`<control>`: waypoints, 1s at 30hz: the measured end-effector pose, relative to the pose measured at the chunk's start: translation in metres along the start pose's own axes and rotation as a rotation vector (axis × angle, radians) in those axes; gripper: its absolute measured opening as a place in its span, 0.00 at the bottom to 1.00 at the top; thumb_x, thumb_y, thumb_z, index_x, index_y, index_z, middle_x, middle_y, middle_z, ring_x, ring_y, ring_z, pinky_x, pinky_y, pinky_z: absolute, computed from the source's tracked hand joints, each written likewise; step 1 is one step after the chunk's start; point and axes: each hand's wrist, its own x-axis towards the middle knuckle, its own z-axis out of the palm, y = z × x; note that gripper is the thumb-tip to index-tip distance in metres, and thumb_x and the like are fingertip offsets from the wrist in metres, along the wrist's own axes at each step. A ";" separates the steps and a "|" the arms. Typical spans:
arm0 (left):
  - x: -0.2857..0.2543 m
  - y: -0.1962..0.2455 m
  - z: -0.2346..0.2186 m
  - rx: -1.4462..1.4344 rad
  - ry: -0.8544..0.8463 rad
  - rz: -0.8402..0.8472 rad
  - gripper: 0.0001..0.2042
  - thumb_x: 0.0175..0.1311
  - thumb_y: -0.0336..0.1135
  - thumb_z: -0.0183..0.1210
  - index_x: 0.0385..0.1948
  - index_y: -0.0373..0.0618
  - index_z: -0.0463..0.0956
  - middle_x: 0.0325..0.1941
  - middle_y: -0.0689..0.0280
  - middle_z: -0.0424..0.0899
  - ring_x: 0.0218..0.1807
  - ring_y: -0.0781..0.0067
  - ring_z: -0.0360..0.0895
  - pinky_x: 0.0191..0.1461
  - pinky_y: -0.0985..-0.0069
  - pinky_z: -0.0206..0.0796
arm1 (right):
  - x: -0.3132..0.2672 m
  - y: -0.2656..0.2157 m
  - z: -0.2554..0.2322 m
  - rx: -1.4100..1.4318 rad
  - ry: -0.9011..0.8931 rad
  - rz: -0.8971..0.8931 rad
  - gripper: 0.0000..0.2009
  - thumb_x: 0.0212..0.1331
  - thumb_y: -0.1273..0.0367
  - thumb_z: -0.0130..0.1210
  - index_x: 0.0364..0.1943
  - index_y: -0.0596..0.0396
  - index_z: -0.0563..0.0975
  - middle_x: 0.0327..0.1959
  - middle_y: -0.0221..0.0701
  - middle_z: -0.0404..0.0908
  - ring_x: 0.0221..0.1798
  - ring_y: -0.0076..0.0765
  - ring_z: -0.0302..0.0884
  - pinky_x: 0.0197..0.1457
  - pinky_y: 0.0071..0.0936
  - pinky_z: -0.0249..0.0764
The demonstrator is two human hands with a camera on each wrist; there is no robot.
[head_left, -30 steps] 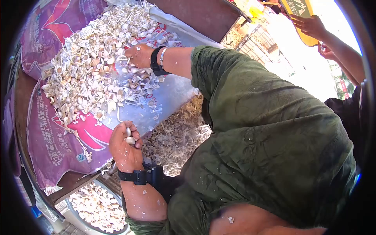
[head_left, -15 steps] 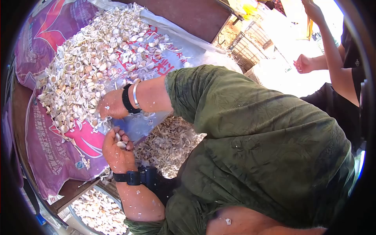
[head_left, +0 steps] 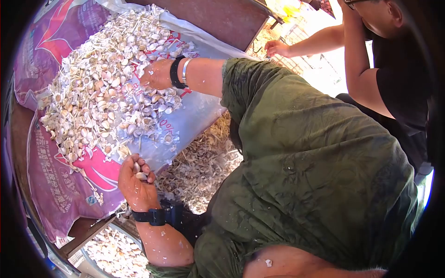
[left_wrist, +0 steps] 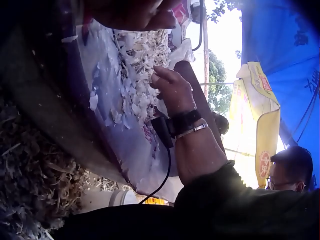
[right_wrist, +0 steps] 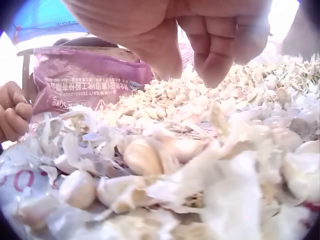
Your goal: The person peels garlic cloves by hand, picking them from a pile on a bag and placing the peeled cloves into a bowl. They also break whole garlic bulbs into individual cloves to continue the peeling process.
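So the right hand (head_left: 157, 74) is back out over the big garlic pile (head_left: 99, 83) on the purple sack (head_left: 60, 180), after dipping down close to the left hand half a second ago; its fingers (right_wrist: 215, 45) hang loosely curled just above the cloves, grasping nothing as far as I can see. Looks like it's going for another piece to me. The left hand (head_left: 135, 180) has barely shifted at the counter edge, fingers clenched round a few peeled cloves (head_left: 140, 175).
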 end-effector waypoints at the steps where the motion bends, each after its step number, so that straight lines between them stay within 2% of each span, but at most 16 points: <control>1: -0.001 0.001 0.002 0.008 0.004 -0.009 0.09 0.65 0.36 0.52 0.37 0.38 0.74 0.29 0.67 0.73 0.25 0.78 0.71 0.21 0.81 0.56 | 0.004 0.000 -0.005 -0.040 -0.287 0.109 0.10 0.54 0.71 0.55 0.40 0.48 0.82 0.40 0.35 0.84 0.44 0.45 0.81 0.48 0.36 0.77; 2: 0.000 0.002 0.002 0.007 0.004 -0.006 0.09 0.65 0.36 0.52 0.37 0.38 0.74 0.29 0.67 0.73 0.25 0.78 0.71 0.21 0.81 0.56 | 0.007 0.006 0.003 -0.042 -0.284 0.107 0.10 0.54 0.71 0.55 0.40 0.48 0.82 0.40 0.35 0.84 0.44 0.45 0.81 0.48 0.36 0.77; 4: 0.001 0.003 0.003 0.019 -0.012 -0.012 0.10 0.65 0.36 0.52 0.37 0.39 0.74 0.28 0.68 0.73 0.24 0.79 0.70 0.21 0.81 0.56 | 0.011 0.021 0.021 0.096 -0.001 0.087 0.09 0.55 0.71 0.54 0.38 0.47 0.83 0.37 0.33 0.85 0.42 0.43 0.83 0.48 0.35 0.77; 5: 0.001 0.004 0.005 0.018 -0.014 -0.010 0.10 0.65 0.36 0.52 0.37 0.39 0.74 0.28 0.68 0.73 0.24 0.79 0.70 0.21 0.81 0.56 | 0.016 0.025 0.023 -0.199 0.036 -0.031 0.07 0.56 0.69 0.54 0.35 0.49 0.83 0.37 0.32 0.85 0.42 0.41 0.83 0.48 0.33 0.77; 6: -0.001 0.006 0.007 0.022 -0.038 0.009 0.09 0.65 0.36 0.52 0.37 0.39 0.74 0.28 0.67 0.73 0.24 0.79 0.70 0.20 0.81 0.56 | 0.017 0.028 0.027 -0.200 0.036 -0.034 0.07 0.56 0.69 0.54 0.35 0.49 0.83 0.37 0.32 0.85 0.42 0.41 0.83 0.48 0.33 0.77; 8: -0.004 0.006 0.011 0.024 -0.063 0.026 0.09 0.65 0.35 0.52 0.37 0.39 0.74 0.28 0.67 0.74 0.23 0.79 0.70 0.20 0.82 0.56 | 0.003 -0.004 0.000 0.369 0.157 0.043 0.07 0.58 0.66 0.57 0.34 0.51 0.83 0.37 0.32 0.85 0.42 0.39 0.83 0.47 0.32 0.77; 10: -0.005 0.005 0.019 0.102 -0.144 0.002 0.10 0.63 0.33 0.52 0.42 0.40 0.71 0.28 0.69 0.73 0.24 0.81 0.69 0.19 0.83 0.54 | -0.012 -0.046 -0.018 0.469 0.168 -0.062 0.10 0.59 0.62 0.58 0.34 0.54 0.83 0.36 0.35 0.84 0.39 0.40 0.82 0.43 0.34 0.76; 13: -0.014 0.004 0.033 0.151 -0.188 -0.022 0.08 0.57 0.29 0.53 0.37 0.40 0.73 0.26 0.66 0.75 0.20 0.80 0.68 0.17 0.83 0.54 | -0.039 -0.102 -0.016 0.544 0.198 -0.327 0.08 0.55 0.65 0.56 0.30 0.55 0.81 0.29 0.38 0.82 0.35 0.46 0.82 0.40 0.39 0.75; 14: -0.013 0.003 0.031 0.150 -0.194 -0.023 0.08 0.57 0.29 0.53 0.37 0.40 0.73 0.26 0.66 0.75 0.20 0.80 0.68 0.17 0.83 0.54 | -0.048 -0.115 -0.021 0.539 0.198 -0.323 0.08 0.55 0.65 0.56 0.30 0.55 0.81 0.29 0.38 0.82 0.35 0.46 0.82 0.40 0.39 0.75; 16: -0.012 0.001 0.022 0.197 -0.338 -0.117 0.09 0.54 0.27 0.53 0.37 0.39 0.73 0.25 0.65 0.75 0.17 0.79 0.67 0.15 0.82 0.52 | -0.064 -0.134 -0.032 0.453 -0.055 -0.286 0.06 0.53 0.68 0.55 0.31 0.55 0.79 0.29 0.39 0.82 0.35 0.48 0.82 0.38 0.40 0.75; 20: -0.027 0.002 0.022 0.228 -0.332 -0.178 0.07 0.54 0.28 0.53 0.34 0.39 0.73 0.23 0.64 0.74 0.15 0.77 0.65 0.14 0.82 0.50 | -0.075 -0.137 -0.029 0.555 -0.071 -0.324 0.06 0.53 0.70 0.54 0.33 0.55 0.77 0.29 0.42 0.81 0.35 0.50 0.81 0.37 0.41 0.74; 23: -0.033 -0.003 0.017 0.186 -0.369 -0.137 0.06 0.56 0.30 0.53 0.33 0.40 0.73 0.21 0.64 0.73 0.13 0.76 0.64 0.14 0.82 0.50 | -0.080 -0.140 -0.022 0.623 0.029 -0.351 0.06 0.54 0.70 0.56 0.33 0.57 0.77 0.27 0.41 0.81 0.33 0.45 0.82 0.35 0.38 0.75; 25: -0.037 0.001 0.014 0.177 -0.440 -0.095 0.08 0.60 0.35 0.54 0.33 0.40 0.73 0.19 0.64 0.72 0.12 0.76 0.63 0.14 0.81 0.50 | -0.083 -0.137 -0.026 1.010 -0.174 -0.187 0.07 0.57 0.69 0.58 0.34 0.60 0.77 0.25 0.37 0.80 0.33 0.35 0.82 0.34 0.33 0.75; 26: -0.038 0.005 0.012 0.175 -0.442 -0.082 0.08 0.60 0.35 0.54 0.33 0.40 0.73 0.19 0.64 0.72 0.12 0.76 0.63 0.14 0.81 0.50 | -0.084 -0.132 -0.037 1.001 -0.171 -0.197 0.07 0.57 0.69 0.58 0.34 0.60 0.77 0.25 0.37 0.80 0.33 0.35 0.82 0.34 0.33 0.75; 28: -0.042 0.011 0.005 0.104 -0.289 -0.020 0.10 0.64 0.40 0.53 0.33 0.41 0.73 0.19 0.65 0.72 0.12 0.76 0.62 0.14 0.81 0.49 | -0.084 -0.115 -0.063 1.119 -0.616 -0.048 0.09 0.59 0.68 0.60 0.34 0.61 0.79 0.26 0.34 0.81 0.35 0.29 0.81 0.35 0.28 0.75; 30: -0.042 0.014 0.001 0.029 -0.190 -0.073 0.13 0.67 0.43 0.51 0.31 0.42 0.73 0.19 0.64 0.72 0.13 0.76 0.62 0.15 0.81 0.49 | -0.072 -0.087 -0.053 0.967 -0.700 -0.194 0.09 0.60 0.67 0.60 0.34 0.61 0.80 0.29 0.33 0.83 0.37 0.28 0.82 0.37 0.27 0.76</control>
